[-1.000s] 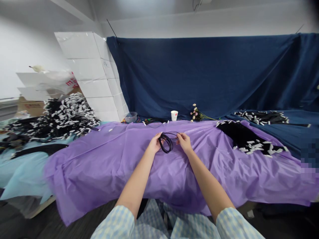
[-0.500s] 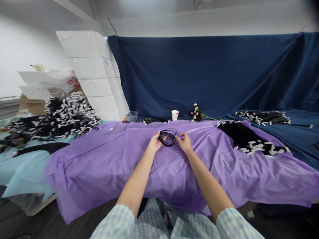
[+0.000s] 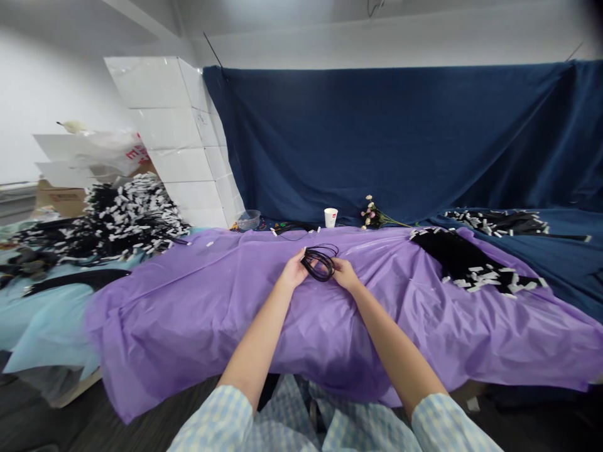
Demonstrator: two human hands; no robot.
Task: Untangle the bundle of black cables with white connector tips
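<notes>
A small coil of thin black cord (image 3: 320, 262) hangs between both hands, just above the purple sheet (image 3: 198, 314) that covers the table. My left hand (image 3: 294, 272) pinches the coil's left side with thumb and fingers closed on it. My right hand (image 3: 344, 274) grips the coil's right side, fingers curled round the strands. Both forearms reach out from checked sleeves at the bottom of the view.
A big heap of black cords with white tags (image 3: 117, 220) lies at the left, with smaller heaps at the right (image 3: 471, 263) and far right (image 3: 499, 221). A paper cup (image 3: 330, 217), a clear bowl (image 3: 248, 220) and small flowers (image 3: 374, 216) stand along the back by the blue curtain. White boxes (image 3: 179, 144) are stacked at back left.
The coil has been drawn tighter and smaller. My right hand has moved left, closer to my left hand, and closed on the coil.
</notes>
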